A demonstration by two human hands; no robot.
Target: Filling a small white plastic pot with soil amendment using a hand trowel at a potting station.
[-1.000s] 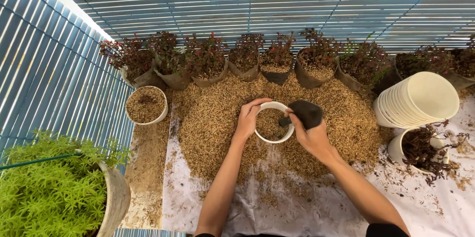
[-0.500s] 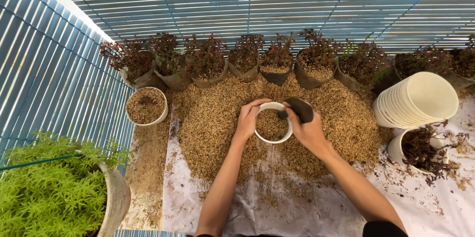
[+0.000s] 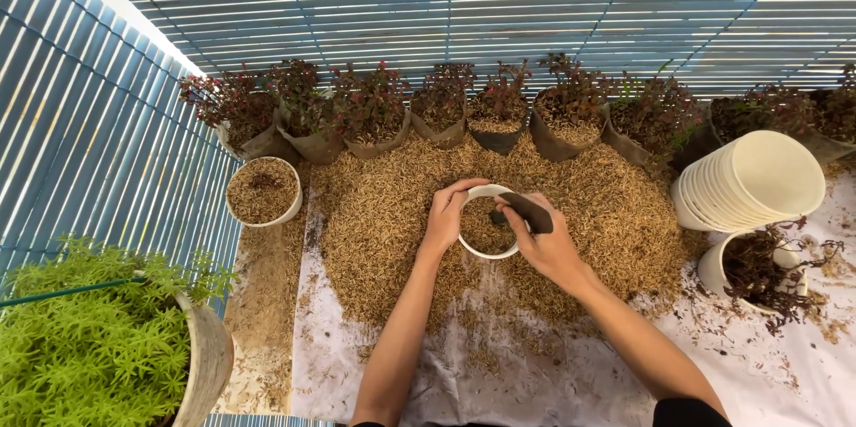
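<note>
From the head view, looking straight down, a wide heap of rice husks (image 3: 392, 222) lies spread over a white sheet (image 3: 553, 382) on the floor. In the middle of the heap sits a small white pot (image 3: 486, 251), partly filled with the same husks. The left hand (image 3: 446, 213) is clasped over the pot's left rim, fingers curled on the edge. The right hand (image 3: 548, 244) is closed around a small dark scoop (image 3: 526, 211), its end resting over the pot's mouth at the right rim.

Behind the heap, a row of dark grow bags with red-leaved seedlings (image 3: 374, 110) lines the blue slatted wall (image 3: 80, 124). To the left, just off the heap, stands another white pot of husks (image 3: 263, 193), holding a bit of dark matter on top. On the right lies a stack of empty white pots (image 3: 753, 179) on its side, and just below it a white pot with a dry, tangled plant (image 3: 758, 268) spilling out. Bits of husk and debris are scattered over the sheet near it. In the lower left corner sits a large planter with feathery green foliage (image 3: 89, 347).
</note>
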